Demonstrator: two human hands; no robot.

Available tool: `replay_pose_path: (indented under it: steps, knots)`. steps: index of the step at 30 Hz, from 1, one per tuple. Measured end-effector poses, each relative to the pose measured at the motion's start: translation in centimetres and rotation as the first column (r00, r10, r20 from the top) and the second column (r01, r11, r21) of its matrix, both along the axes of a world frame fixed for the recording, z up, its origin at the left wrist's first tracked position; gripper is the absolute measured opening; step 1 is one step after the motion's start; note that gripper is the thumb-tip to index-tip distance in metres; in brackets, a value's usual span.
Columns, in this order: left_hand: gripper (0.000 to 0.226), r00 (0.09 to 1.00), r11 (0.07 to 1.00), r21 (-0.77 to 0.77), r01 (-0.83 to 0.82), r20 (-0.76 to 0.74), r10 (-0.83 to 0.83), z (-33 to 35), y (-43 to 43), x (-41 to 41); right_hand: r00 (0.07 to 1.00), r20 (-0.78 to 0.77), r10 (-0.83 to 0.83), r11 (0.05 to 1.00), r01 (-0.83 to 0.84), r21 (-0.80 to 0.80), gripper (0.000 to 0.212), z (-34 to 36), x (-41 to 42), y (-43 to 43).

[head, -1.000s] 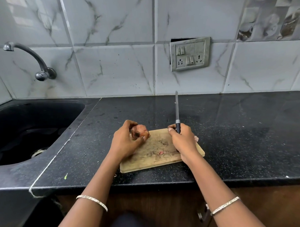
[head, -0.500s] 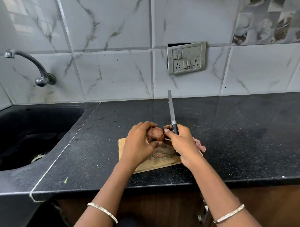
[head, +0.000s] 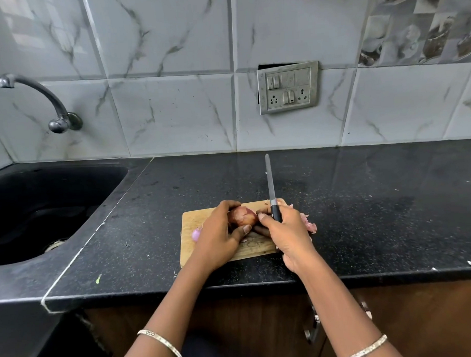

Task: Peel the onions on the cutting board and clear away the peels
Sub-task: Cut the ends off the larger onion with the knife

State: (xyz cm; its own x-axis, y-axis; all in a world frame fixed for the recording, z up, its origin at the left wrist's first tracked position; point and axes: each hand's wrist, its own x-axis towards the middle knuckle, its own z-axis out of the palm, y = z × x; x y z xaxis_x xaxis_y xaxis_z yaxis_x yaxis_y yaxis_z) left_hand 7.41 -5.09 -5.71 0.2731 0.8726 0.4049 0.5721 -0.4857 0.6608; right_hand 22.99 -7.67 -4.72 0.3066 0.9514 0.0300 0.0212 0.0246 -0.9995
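Observation:
A reddish-brown onion is held just above the wooden cutting board, with my left hand curled round its left and near side. My right hand grips the black handle of a knife whose blade points away toward the wall; its thumb and forefinger tips meet the onion's right end. A small purple onion piece lies on the board left of my left hand. Pink peels lie at the board's right edge, partly hidden by my right hand.
The board sits on a black speckled counter near its front edge. A dark sink with a wall tap is on the left. A switch and socket plate is on the tiled wall behind.
My left hand has carried the onion rightward to meet my right hand, which keeps the knife. The camera view has shifted a little, so the board sits more to the left.

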Motion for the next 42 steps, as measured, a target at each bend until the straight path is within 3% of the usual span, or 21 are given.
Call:
replay_pose_path:
  steps: [5,7,10,14,17,21,24,29,42]
  knots:
    - [0.045,0.998,0.997,0.057,0.049,-0.033,-0.047,-0.3,-0.1,-0.2,0.993,-0.105,-0.050,0.999,0.048,-0.015,0.010,0.7,0.1,-1.2]
    - [0.043,0.998,0.997,0.067,0.044,-0.040,-0.041,-0.3,0.1,-0.1,0.983,0.104,-0.150,0.989,0.149,0.014,0.010,0.8,0.8,-1.6]
    - [0.043,0.999,0.998,0.066,0.018,-0.039,-0.015,-0.3,0.4,0.2,0.856,0.495,-0.149,0.988,0.154,0.032,0.013,1.1,1.8,-3.3]
    - [0.043,1.000,0.997,0.068,-0.021,0.007,0.021,-0.2,0.5,0.5,0.763,0.642,-0.076,0.997,0.076,0.027,0.022,0.6,1.3,-6.0]
    - [0.043,0.999,0.997,0.067,-0.041,0.024,0.039,-0.1,0.5,0.6,0.717,0.689,-0.105,0.994,0.047,0.102,0.008,0.4,0.9,-7.3]
    - [0.040,1.000,0.995,0.099,-0.015,0.003,0.015,-0.3,0.5,0.5,0.618,0.777,-0.118,0.992,0.042,0.118,0.008,0.8,0.5,-8.1]
    - [0.040,1.000,0.994,0.112,0.002,-0.007,-0.002,-0.4,0.6,0.4,0.589,0.801,-0.106,0.994,0.037,0.105,0.038,1.0,-0.2,-8.5]
    - [0.040,1.000,0.994,0.106,0.006,-0.022,-0.004,-0.5,0.7,0.5,0.513,0.852,-0.107,0.994,0.047,0.096,0.047,1.0,-0.6,-8.7]
    - [0.041,0.999,0.994,0.108,-0.034,-0.017,0.037,-0.7,1.1,0.9,0.463,0.884,-0.065,0.998,0.028,0.058,0.040,1.8,-1.1,-4.7]
